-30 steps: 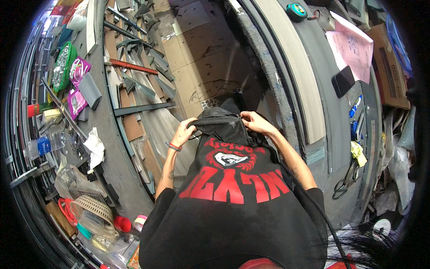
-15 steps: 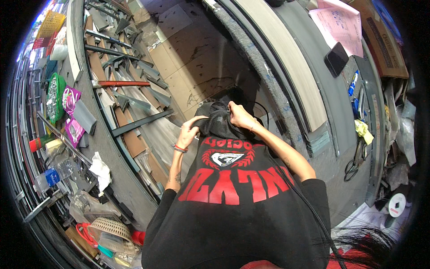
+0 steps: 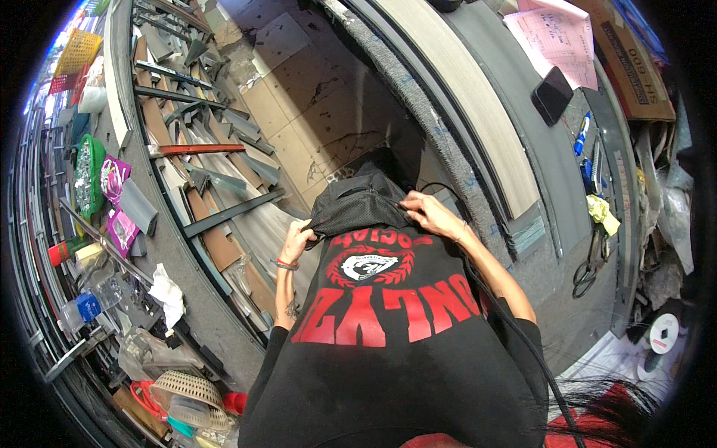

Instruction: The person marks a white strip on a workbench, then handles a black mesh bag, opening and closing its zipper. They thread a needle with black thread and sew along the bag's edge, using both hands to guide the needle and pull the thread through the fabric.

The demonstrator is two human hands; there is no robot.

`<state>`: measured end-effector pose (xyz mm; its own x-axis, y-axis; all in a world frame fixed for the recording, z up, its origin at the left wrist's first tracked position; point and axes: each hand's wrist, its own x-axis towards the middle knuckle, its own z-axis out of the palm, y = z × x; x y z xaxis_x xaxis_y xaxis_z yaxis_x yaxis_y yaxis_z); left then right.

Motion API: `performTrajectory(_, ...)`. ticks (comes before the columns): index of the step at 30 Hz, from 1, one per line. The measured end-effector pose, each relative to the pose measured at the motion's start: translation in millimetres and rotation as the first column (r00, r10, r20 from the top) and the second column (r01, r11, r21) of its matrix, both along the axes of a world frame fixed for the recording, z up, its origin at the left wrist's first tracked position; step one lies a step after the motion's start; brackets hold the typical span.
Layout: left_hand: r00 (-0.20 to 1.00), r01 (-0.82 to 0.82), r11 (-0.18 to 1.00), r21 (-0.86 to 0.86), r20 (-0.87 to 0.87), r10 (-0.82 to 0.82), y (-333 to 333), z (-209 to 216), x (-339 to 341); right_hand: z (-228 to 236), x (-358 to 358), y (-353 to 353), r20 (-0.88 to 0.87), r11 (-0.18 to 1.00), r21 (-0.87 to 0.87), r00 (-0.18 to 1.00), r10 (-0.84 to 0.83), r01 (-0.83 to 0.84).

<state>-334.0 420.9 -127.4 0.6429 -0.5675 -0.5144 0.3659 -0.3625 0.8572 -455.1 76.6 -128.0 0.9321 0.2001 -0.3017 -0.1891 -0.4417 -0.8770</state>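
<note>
Low in front of my black shirt with red print (image 3: 358, 313), a black mesh bag or waist pouch (image 3: 355, 205) is spread out sideways. I cannot make out which kind it is. My left hand (image 3: 299, 237) is closed on its left edge, the fingers curled in. At the opposite edge, my right hand (image 3: 433, 215) pinches the mesh with thumb and fingers. A black cable (image 3: 515, 336) runs down my right side. What the bag holds, if anything, is hidden.
To the left, a rack (image 3: 202, 224) holds offcuts of profile strips and boards. On the right, a grey worktop (image 3: 493, 97) carries a phone (image 3: 552, 95), pink papers (image 3: 556, 41), a blue pen (image 3: 582, 134) and scissors (image 3: 590, 261). A tiled floor (image 3: 299, 142) lies ahead.
The black mesh bag was bunched between my hands and is now spread wider and flatter. My hands have moved apart and a little lower, the right one outward to the right.
</note>
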Motion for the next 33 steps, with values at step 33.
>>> performTrajectory(33,0.976,0.062,0.995,0.071,0.205,-0.076,-9.4,47.9,41.0,104.7,49.2,1.9,0.095,0.961,0.267,0.995,0.040,-0.064)
